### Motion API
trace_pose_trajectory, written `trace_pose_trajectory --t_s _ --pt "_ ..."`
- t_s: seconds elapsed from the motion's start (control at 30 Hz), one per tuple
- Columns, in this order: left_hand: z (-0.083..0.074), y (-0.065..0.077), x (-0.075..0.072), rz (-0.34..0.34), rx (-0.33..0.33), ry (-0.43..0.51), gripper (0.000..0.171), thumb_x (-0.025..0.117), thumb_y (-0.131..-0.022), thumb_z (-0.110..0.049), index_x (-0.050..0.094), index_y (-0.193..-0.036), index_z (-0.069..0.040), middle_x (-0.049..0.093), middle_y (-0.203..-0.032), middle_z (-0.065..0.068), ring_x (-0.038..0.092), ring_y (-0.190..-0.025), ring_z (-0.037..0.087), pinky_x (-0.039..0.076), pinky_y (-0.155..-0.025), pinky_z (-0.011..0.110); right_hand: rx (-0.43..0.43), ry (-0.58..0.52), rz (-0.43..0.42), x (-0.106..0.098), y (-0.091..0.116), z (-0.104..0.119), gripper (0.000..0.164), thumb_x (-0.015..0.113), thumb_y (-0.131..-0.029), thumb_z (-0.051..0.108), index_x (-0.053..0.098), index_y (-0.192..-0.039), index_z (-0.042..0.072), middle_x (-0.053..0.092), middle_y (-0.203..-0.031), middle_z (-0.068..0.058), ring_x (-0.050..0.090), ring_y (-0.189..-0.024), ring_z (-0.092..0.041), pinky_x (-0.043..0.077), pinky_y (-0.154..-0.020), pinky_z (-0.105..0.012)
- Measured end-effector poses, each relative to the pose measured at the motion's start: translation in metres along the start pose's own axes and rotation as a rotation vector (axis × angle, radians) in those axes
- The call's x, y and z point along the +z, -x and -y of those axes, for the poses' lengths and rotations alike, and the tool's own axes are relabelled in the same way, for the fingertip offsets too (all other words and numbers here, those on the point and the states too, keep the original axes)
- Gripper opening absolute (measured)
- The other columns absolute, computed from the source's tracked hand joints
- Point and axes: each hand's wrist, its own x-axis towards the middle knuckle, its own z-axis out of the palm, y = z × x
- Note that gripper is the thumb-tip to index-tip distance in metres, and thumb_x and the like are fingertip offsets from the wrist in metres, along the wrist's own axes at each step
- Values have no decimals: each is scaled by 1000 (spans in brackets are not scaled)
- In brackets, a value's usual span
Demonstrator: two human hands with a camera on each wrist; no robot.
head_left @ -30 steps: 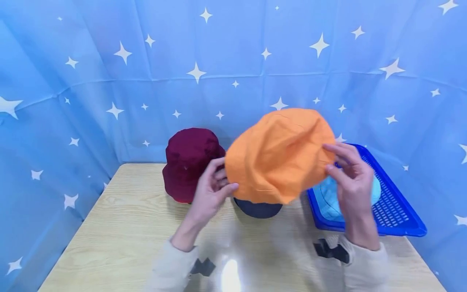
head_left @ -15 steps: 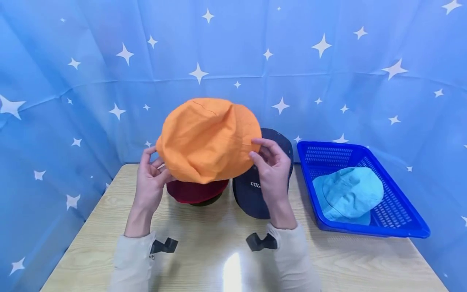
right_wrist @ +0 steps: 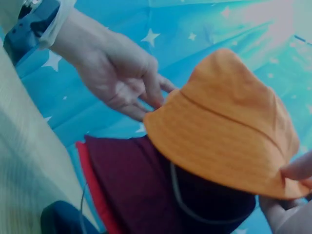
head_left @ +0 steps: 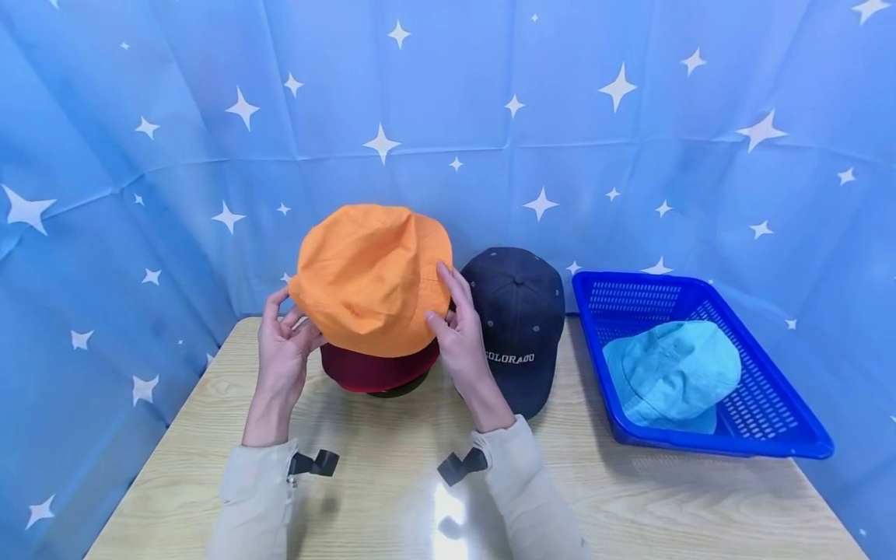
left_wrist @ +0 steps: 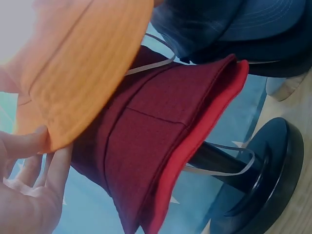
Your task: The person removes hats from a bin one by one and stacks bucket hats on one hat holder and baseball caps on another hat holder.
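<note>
An orange bucket hat (head_left: 371, 280) sits over the crown of a maroon bucket hat (head_left: 378, 369). My left hand (head_left: 280, 354) pinches the orange brim on its left side. On the opposite side, my right hand (head_left: 463, 334) holds the brim between thumb and fingers. Under the maroon hat a red brim (left_wrist: 180, 165) shows, and below that a black stand (left_wrist: 273, 170) with a round base. A thin pale cord (left_wrist: 163, 62) runs between the orange and maroon hats in the left wrist view. The maroon crown is largely hidden.
To the right stands a navy cap (head_left: 521, 311) lettered COLORADO. Farther right, a blue plastic basket (head_left: 759, 350) holds a light blue hat (head_left: 682, 369). A blue star-patterned curtain (head_left: 448, 78) hangs behind the wooden table (head_left: 378, 498).
Both hands have carried the orange hat left from in front of the navy cap, then lowered it onto the maroon hat. The navy cap and the basket have come into fuller view.
</note>
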Motion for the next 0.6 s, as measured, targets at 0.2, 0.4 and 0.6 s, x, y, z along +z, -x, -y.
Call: trace_pose_trajectory --t_s 0.2,0.4,0.6 --pt "3 -2 -2 -113 -27 -10 51 58 -97 14 50 -133 -22 76 -109 -2 74 -86 9 61 -69 26 -91 72 37 2 -3 -15 74 54 -94 -16 40 -159 16 30 -167 -2 52 -79 -19 45 -69 -16" --pt "1 -5 -3 -160 -160 -86 50 56 -97 14 46 -128 -24 72 -97 -6 67 -76 7 57 -65 22 50 18 36 0 -4 -24 74 53 -95 -11 33 -162 12 23 -171 -5 53 -108 -8 44 -75 -15" --pt "1 -4 -7 -138 -195 -80 64 59 -97 10 43 -151 -22 63 -113 -6 66 -81 7 57 -66 21 227 -94 66 -3 -2 -24 74 52 -99 -7 22 -165 10 12 -174 -3 41 -62 -5 44 -71 -15"
